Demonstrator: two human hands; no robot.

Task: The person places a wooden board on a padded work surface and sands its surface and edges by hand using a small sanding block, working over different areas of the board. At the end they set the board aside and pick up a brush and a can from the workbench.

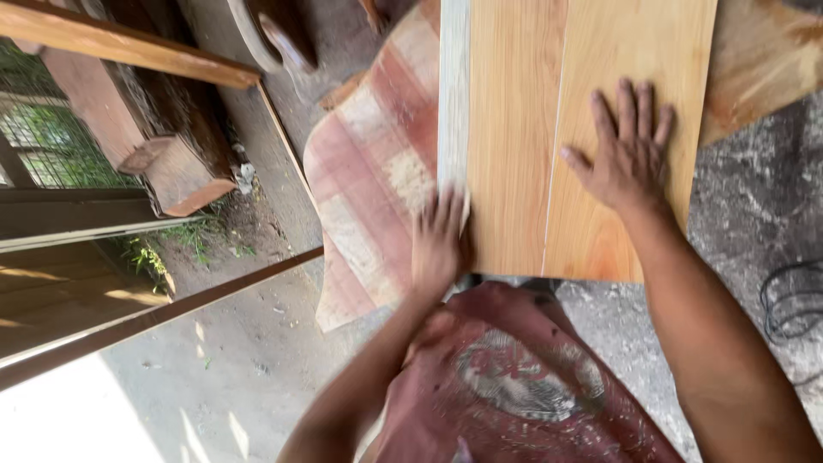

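A light wooden board [549, 129] lies flat in front of a person in a dusty red shirt [514, 377]. The right hand [626, 154] presses flat on the board, fingers spread. The left hand [437, 244] (motion-blurred) grips the board's left edge, beside a red checked sheet [369, 163].

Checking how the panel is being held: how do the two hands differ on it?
The right hand lies flat with fingers spread on the panel's top face, sharp in view. The left hand sits at the panel's pale left edge, near its close corner, fingers together and blurred; whether it grips the edge I cannot tell. Both are bare and touch the same wooden panel.
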